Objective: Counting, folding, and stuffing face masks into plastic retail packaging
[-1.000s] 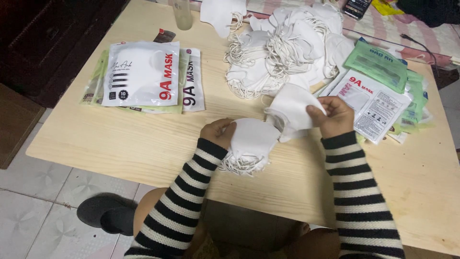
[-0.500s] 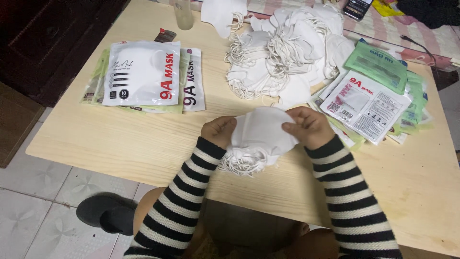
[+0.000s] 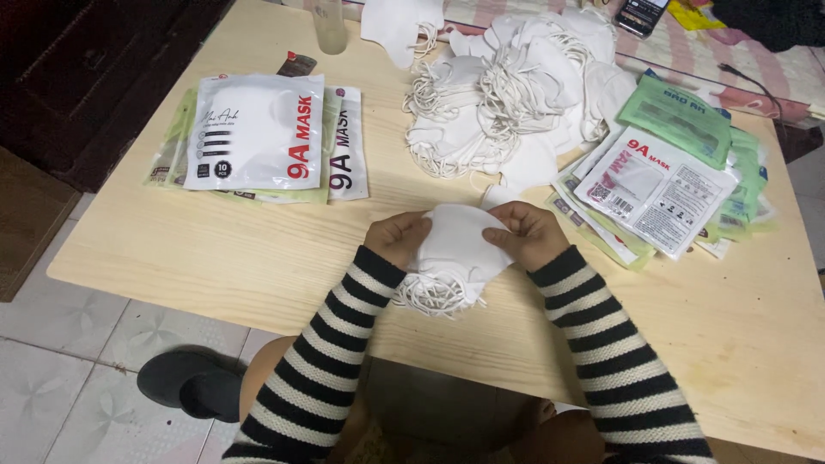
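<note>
**A:** What do you have nearest to the camera?

**B:** I see both hands at the near edge of the wooden surface (image 3: pixel 215 258). The left hand (image 3: pixel 397 239) and the right hand (image 3: pixel 526 234) hold one small stack of white masks (image 3: pixel 454 247) between them. The fingers of each hand are closed on an end of the top mask, thumbs on top.

**A:** How does the stack lie to the fingers?

**B:** Its long axis runs left to right, from one hand to the other, so neither hand is nearer. The ear loops (image 3: pixel 434 296) hang out at the near side, toward the body. How many masks are in the stack I cannot count; the layers hide each other.

**A:** And farther away?

**B:** To the far left lies a pile of mask packets (image 3: pixel 258 133); I count two white fronts, with green ones under them. To the far right is a second pile of packets (image 3: pixel 666 176), perhaps six or more. Between them, beyond the hands, is one big heap of loose masks (image 3: pixel 507 94). One clear glass (image 3: pixel 330 26) stands at the far edge, and one phone (image 3: pixel 640 13) lies past the heap.
</note>
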